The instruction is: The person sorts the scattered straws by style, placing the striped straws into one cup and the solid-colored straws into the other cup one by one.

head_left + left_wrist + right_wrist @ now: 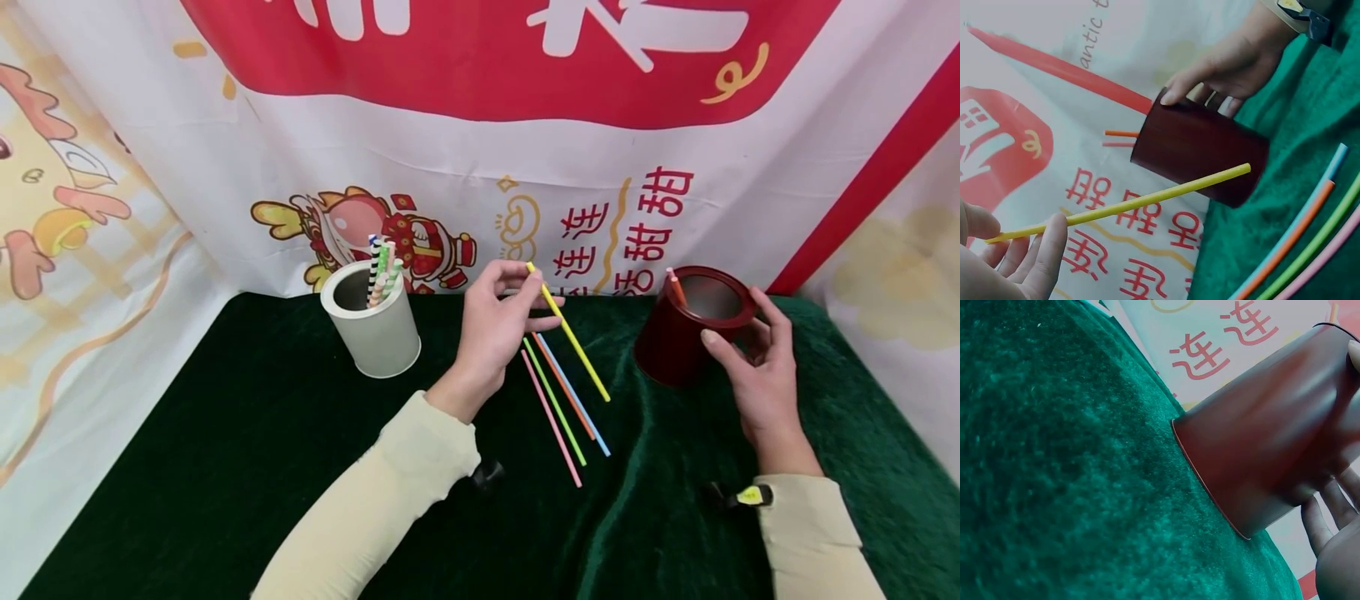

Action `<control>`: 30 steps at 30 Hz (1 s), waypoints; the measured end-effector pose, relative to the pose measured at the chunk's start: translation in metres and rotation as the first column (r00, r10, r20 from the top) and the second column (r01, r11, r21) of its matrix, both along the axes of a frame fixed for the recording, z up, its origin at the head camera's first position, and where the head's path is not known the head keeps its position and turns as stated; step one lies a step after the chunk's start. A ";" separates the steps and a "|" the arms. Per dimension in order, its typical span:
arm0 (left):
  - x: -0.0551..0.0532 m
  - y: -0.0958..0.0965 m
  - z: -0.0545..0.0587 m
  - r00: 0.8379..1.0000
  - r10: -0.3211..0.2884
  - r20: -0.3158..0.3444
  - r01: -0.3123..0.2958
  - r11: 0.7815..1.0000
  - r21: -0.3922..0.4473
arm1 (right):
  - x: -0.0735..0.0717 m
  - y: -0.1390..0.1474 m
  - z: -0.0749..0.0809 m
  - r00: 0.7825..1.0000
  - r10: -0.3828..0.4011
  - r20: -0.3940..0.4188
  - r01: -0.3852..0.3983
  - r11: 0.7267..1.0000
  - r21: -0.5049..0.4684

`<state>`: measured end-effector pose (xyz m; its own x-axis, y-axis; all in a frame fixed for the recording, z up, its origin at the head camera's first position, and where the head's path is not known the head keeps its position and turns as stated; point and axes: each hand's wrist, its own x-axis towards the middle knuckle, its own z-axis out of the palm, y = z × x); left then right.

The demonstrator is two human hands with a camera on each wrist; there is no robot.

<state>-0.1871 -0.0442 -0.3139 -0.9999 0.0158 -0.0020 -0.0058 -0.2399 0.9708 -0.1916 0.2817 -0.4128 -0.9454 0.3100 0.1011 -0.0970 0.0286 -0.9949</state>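
Thumb and fingers of my left hand (491, 321) pinch a plain yellow straw (577, 346) near its upper end. It slants down to the right above the table, its free end overlapping a dark red cylindrical holder (1197, 147) in the left wrist view. My right hand (765, 375) grips that upright holder from its right side, thumb near the rim. An orange straw (1121, 133) and a pink straw (1119, 144) stick out of its mouth. Below the yellow straw lie a blue straw (600, 440), an orange one, a green straw (555, 402) and a pink one, roughly side by side.
To the left, a white cylindrical holder (382, 333) stands upright with several striped straws (384, 271) in it. Dark green velvet cloth (225, 450) covers the table. A printed white and red curtain (450, 142) hangs right behind the back edge.
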 end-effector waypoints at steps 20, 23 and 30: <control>0.021 0.020 0.047 0.935 0.030 -0.353 0.013 0.993 0.118 | 0.001 -0.002 0.001 1.000 -0.014 0.001 0.014 1.000 0.019; 0.022 0.025 0.051 0.924 0.025 -0.381 0.021 0.993 0.117 | 0.001 -0.002 0.001 1.000 -0.015 0.000 0.015 1.000 0.015; 0.022 0.036 0.056 0.910 0.002 -0.414 0.052 0.991 0.119 | 0.001 -0.003 0.001 1.000 -0.010 -0.007 0.010 1.000 0.012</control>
